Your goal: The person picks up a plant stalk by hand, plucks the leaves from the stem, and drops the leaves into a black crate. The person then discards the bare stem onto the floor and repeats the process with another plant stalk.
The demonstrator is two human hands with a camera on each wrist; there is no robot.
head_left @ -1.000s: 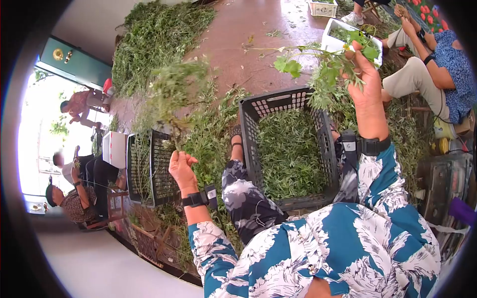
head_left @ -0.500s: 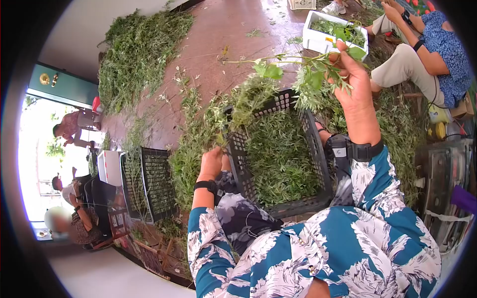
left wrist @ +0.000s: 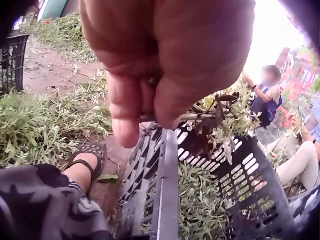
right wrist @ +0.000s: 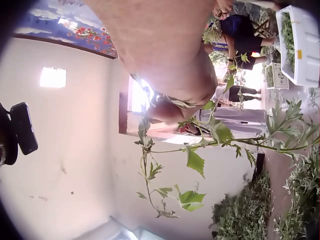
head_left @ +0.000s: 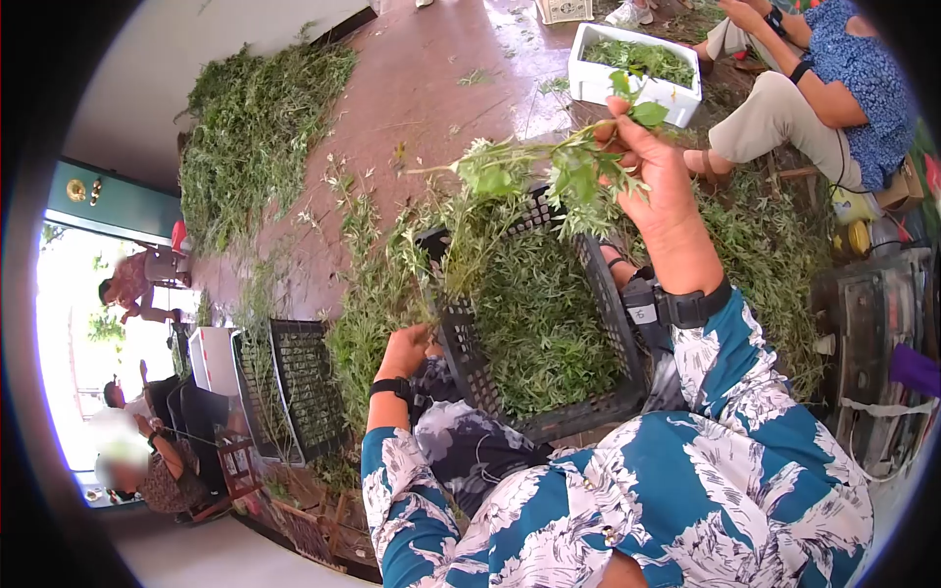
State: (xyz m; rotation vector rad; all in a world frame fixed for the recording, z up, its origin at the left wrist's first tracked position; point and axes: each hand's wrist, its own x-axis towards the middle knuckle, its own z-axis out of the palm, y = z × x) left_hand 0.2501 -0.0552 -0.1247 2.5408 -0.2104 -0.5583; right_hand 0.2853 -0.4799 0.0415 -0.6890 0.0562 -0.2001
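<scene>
A: Closest in, gripping leafy stems [head_left: 510, 169] in the right hand [head_left: 659, 181], lifted high, with broad leaves [right wrist: 192, 200] dangling below! And over on the left?

B: Pinching a sprig [left wrist: 225, 132] between thumb and finger in the left hand [head_left: 405, 353], right beside the near-left wall of the black crate [head_left: 578, 416], leaning leaf-first over it!

A: Inside there?

B: Loaded with cut greens [head_left: 549, 333], between the knees!

A: Farther out?

B: Past a second crate [head_left: 309, 382] to the left, past a seated person in blue [head_left: 851, 83] to the right, on to a white box [head_left: 591, 88] of more greens, then across to a big pile of plants [head_left: 265, 147] against the wall!
</scene>
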